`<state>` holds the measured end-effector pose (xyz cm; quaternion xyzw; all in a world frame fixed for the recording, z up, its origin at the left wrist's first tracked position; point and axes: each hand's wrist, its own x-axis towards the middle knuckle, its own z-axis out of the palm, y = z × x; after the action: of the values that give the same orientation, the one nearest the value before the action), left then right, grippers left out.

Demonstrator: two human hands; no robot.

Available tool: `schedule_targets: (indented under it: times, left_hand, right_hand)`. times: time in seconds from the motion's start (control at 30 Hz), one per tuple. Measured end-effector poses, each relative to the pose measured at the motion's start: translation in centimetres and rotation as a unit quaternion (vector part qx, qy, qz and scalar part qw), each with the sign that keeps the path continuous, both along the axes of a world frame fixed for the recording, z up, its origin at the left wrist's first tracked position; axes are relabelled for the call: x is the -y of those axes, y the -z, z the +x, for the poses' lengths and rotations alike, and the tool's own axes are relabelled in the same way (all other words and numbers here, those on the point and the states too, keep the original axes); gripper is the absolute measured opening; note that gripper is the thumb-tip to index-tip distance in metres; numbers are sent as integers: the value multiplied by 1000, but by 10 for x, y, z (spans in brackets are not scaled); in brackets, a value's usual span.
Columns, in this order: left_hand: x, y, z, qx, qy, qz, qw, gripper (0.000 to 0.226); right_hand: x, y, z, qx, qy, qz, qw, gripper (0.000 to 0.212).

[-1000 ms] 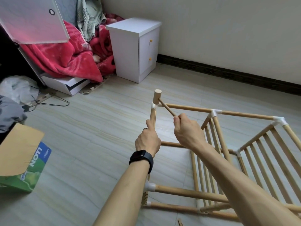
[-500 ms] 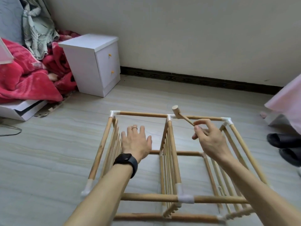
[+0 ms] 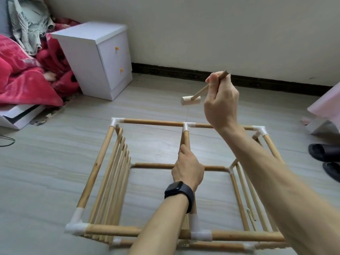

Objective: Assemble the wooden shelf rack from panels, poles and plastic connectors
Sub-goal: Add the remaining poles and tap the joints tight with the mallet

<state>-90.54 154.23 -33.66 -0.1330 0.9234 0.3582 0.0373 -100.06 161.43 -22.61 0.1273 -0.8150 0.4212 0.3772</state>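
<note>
1. Wooden rack (image 3: 97, 167) of smooth round poles and white plastic connectors (image 3: 187, 126) lies on the pale floor (image 3: 46, 172).
2. Left hand (image 3: 187, 169), fingers (image 3: 183, 150) curled, grips the middle pole (image 3: 185, 138).
3. Right hand (image 3: 220, 105) pinches the thin handle of a small mallet (image 3: 190, 100), whose cylindrical head hangs above the rack.

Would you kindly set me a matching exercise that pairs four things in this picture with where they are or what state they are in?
Column A
1. wooden mallet
2. left hand
3. white cabinet
4. black slippers

Column B
a. lie at the right edge of the view
b. grips the middle rack pole
c. held aloft by the right hand
d. stands beside the red blanket

Pairs: 1-c, 2-b, 3-d, 4-a
</note>
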Motion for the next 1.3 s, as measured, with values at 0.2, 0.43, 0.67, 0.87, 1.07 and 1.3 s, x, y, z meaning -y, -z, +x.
schedule_targets:
  times: [0.2, 0.43, 0.67, 0.87, 1.07, 1.3]
  left_hand:
    - [-1, -4, 3, 3, 1, -6, 1000, 46]
    - [0, -3, 3, 7, 7, -32, 999, 45]
    - [1, -3, 1, -4, 16, -58, 998, 38]
    - [-1, -4, 2, -10, 10, -52, 999, 37]
    - [-2, -2, 1, -20, 2, -48, 999, 31]
    - [-2, 1, -1, -25, 0, -53, 998, 24]
  right_hand:
    - [10, 14, -21, 71, 3, 29, 997, 36]
    - [-5, 13, -10, 189, -8, 81, 979, 40]
    - [-93, 26, 74, 338, -153, -315, 874, 60]
    - [-161, 44, 126, 393, -9, -273, 878, 28]
    - [-195, 48, 146, 441, 33, -166, 882, 16]
    - [-214, 51, 126, 404, 261, 147, 864, 31]
